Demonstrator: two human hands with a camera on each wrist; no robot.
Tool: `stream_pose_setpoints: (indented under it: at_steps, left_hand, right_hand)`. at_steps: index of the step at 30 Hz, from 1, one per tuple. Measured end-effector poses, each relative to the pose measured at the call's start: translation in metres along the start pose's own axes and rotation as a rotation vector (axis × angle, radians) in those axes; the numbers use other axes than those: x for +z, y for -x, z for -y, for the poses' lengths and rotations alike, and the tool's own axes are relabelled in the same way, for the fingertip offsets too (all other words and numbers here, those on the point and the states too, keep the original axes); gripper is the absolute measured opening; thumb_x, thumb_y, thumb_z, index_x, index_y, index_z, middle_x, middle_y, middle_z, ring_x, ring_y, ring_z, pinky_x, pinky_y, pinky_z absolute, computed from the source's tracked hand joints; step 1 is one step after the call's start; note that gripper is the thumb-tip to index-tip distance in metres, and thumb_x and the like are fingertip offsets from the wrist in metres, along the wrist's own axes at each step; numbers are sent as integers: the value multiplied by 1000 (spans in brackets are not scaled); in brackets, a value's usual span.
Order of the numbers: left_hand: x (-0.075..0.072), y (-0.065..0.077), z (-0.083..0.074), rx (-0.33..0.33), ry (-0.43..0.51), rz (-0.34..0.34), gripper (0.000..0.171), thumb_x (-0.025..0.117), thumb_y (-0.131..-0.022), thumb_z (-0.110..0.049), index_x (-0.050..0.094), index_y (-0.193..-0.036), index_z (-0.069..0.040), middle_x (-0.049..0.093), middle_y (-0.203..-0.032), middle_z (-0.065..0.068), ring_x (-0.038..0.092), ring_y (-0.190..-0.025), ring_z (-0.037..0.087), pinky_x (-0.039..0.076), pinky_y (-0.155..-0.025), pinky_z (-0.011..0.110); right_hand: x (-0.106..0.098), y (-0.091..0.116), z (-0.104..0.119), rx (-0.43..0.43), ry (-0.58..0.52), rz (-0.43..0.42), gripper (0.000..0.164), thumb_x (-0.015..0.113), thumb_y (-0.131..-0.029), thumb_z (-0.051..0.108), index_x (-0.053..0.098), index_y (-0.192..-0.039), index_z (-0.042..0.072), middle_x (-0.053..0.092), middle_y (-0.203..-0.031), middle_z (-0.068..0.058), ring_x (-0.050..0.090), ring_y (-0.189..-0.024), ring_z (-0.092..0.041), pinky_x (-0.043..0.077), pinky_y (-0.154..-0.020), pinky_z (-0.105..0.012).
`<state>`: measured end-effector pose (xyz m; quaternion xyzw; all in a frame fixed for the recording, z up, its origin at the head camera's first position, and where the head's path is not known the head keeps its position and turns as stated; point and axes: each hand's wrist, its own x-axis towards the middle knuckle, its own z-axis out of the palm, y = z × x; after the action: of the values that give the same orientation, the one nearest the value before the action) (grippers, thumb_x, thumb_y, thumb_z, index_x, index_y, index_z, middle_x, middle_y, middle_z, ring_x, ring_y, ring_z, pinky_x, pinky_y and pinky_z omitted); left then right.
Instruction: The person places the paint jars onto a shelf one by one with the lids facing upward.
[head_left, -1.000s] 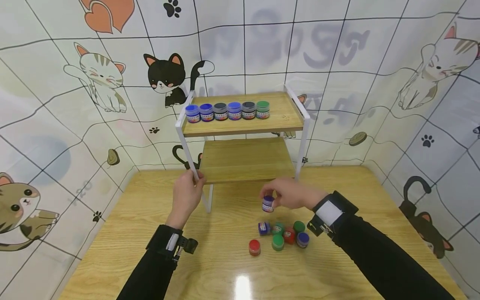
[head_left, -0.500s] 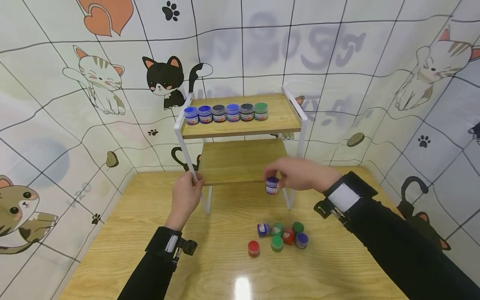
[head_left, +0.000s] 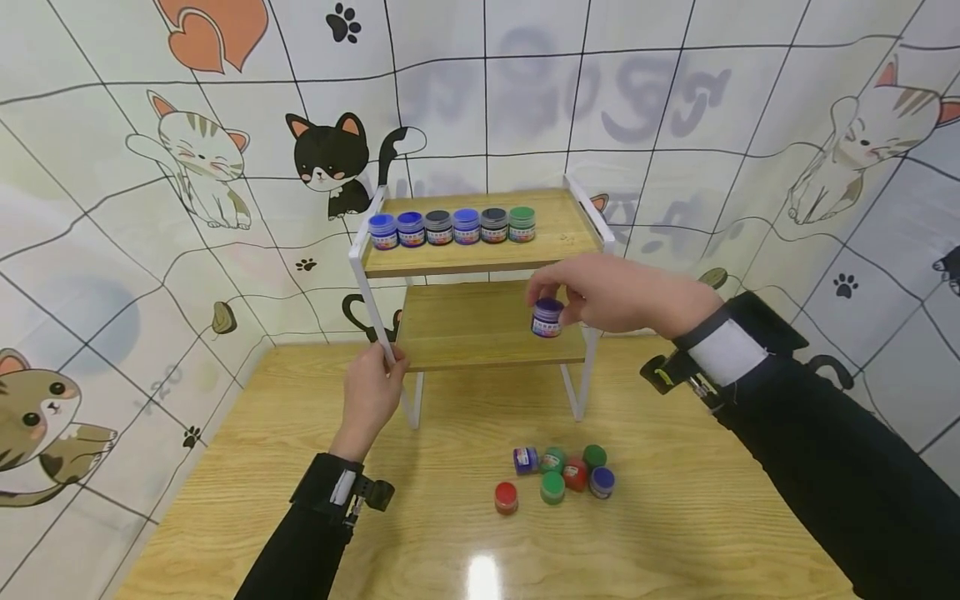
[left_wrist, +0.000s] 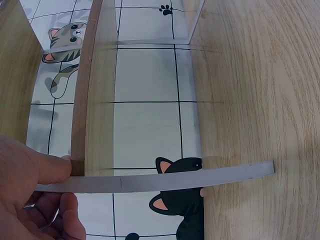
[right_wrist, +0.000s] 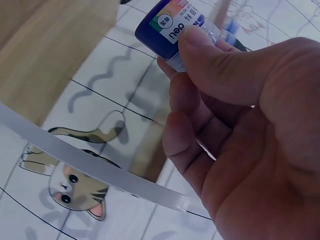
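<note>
My right hand pinches a small dark-blue paint jar by its top, in front of the right part of the lower shelf. In the right wrist view thumb and fingers close on the labelled paint jar. At the left front leg of the two-tier rack, my left hand grips the white frame; the left wrist view has its thumb and curled fingers around the metal bar. A row of blue, black and green jars stands along the front of the upper shelf.
On the wooden table, below the rack, lies a loose cluster of jars: a red jar, a green jar, a blue jar and several others. One blue jar lies on its side. A cat-print wall covering stands behind.
My right hand has lifted the dark-blue paint jar from above the table up to the height of the lower shelf. The left hand stays on the rack's leg.
</note>
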<state>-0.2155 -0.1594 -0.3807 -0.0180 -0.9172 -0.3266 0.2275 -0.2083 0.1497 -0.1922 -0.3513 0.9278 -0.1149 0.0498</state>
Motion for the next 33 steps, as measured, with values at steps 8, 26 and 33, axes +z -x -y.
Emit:
stream_pose_setpoints:
  at_steps: [8,26,33]
  left_hand:
    - [1,-1,3,9,-3,-8,10,67,-90,-11,66,-95,-3,64,-82,13,57,-73,27,43,-64,37]
    - [4,0,3,21,21,-4,11,66,-92,-11,64,-96,-2,63,-85,14,58,-75,27,45,-65,39]
    - [2,0,3,20,16,-13,10,66,-92,-11,64,-96,-2,61,-82,13,55,-73,27,42,-64,37]
  right_hand:
    - [-30,-1,5,22,12,-59,33,55,-93,-4,61,-120,16,64,-119,-6,58,-90,-20,44,-77,-35]
    - [-58,-30,-17,156,118,-106,40,48,-92,-8,53,-130,5,58,-130,-20,52,-121,-35,41,-106,-52]
    - [-52,-46,-25,202,174,-134,45,44,-90,-9,52,-132,5,56,-133,-19,50,-122,-35,38,-108,-52]
